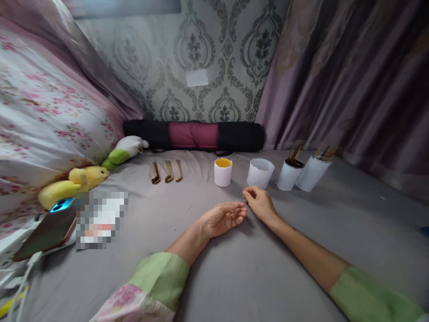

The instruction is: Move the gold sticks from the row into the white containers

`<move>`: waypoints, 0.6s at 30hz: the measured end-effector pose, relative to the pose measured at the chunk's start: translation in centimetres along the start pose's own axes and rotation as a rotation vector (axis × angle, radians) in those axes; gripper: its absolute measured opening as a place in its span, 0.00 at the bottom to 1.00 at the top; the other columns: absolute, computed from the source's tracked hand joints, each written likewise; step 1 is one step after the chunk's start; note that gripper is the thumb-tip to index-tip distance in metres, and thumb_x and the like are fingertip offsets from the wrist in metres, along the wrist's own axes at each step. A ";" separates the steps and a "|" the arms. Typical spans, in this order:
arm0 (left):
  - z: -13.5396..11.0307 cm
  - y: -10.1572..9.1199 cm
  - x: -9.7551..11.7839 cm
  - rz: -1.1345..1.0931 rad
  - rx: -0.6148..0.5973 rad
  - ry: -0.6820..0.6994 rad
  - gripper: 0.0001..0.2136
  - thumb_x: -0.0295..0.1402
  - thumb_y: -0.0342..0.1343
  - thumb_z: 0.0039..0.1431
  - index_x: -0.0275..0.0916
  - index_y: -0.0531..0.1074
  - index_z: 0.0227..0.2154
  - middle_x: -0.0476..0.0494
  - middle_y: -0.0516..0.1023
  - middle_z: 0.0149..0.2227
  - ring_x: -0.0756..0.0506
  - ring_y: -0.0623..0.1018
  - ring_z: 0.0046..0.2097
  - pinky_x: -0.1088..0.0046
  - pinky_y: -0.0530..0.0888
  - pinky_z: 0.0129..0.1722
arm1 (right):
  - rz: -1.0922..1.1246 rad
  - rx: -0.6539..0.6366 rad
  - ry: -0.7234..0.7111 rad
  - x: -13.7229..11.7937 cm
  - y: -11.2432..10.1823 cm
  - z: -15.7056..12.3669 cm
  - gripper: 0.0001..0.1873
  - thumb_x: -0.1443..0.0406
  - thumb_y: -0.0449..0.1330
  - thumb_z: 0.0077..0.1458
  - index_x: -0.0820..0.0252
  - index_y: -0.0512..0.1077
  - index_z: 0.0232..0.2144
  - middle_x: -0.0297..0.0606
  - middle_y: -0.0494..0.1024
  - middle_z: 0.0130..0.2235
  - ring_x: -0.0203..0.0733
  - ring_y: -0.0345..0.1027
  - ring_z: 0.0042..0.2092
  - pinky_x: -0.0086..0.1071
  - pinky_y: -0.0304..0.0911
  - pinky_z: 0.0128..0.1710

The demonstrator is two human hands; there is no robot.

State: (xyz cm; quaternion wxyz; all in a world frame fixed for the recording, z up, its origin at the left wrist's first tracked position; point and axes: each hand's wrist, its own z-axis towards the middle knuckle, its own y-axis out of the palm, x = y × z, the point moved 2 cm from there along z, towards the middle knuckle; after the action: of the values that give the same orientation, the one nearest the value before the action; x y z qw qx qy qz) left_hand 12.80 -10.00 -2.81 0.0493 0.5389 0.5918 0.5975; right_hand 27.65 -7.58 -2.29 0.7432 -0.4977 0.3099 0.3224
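My left hand rests palm up on the grey sheet, fingers loosely curled and holding nothing. My right hand lies just beside it, fingertips almost touching the left ones, fingers bent, empty as far as I can see. Beyond the hands stand four white cups in a row: one with a yellow inside, an empty one, and two with gold utensils standing in them. Three gold utensils lie side by side on the sheet to the left of the cups.
A black and maroon roll lies along the patterned wall. Stuffed toys and a floral pillow are at the left. A phone with cables sits at the left edge. Curtains hang at the right.
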 end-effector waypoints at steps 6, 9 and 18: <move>0.0 -0.1 0.2 0.000 -0.002 0.009 0.07 0.24 0.53 0.51 0.29 0.71 0.34 0.40 0.75 0.32 0.51 0.74 0.35 0.78 0.69 0.37 | -0.025 0.017 -0.053 0.4 0.5 -0.5 0.13 0.58 0.51 0.48 0.60 0.69 0.26 0.37 0.75 0.27 0.38 0.67 0.29 0.30 0.59 0.31; 0.0 -0.1 0.2 0.006 0.015 0.011 0.07 0.25 0.53 0.52 0.29 0.71 0.34 0.40 0.75 0.32 0.52 0.74 0.35 0.78 0.69 0.37 | -0.030 0.018 -0.062 0.6 0.7 -0.6 0.13 0.58 0.50 0.49 0.59 0.69 0.27 0.37 0.75 0.28 0.40 0.67 0.30 0.30 0.58 0.31; 0.0 -0.5 1.5 0.094 0.133 0.048 0.06 0.23 0.53 0.51 0.29 0.70 0.33 0.40 0.74 0.31 0.52 0.74 0.32 0.79 0.70 0.34 | -0.045 0.013 -0.078 0.8 0.8 -0.8 0.13 0.58 0.48 0.51 0.58 0.70 0.28 0.38 0.75 0.28 0.39 0.67 0.29 0.30 0.58 0.30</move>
State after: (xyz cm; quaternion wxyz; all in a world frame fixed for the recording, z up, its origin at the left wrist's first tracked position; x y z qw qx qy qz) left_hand 11.91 -8.83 -2.33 -0.0287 0.5538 0.6050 0.5713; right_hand 27.37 -7.91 -3.56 0.7650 -0.4868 0.2714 0.3228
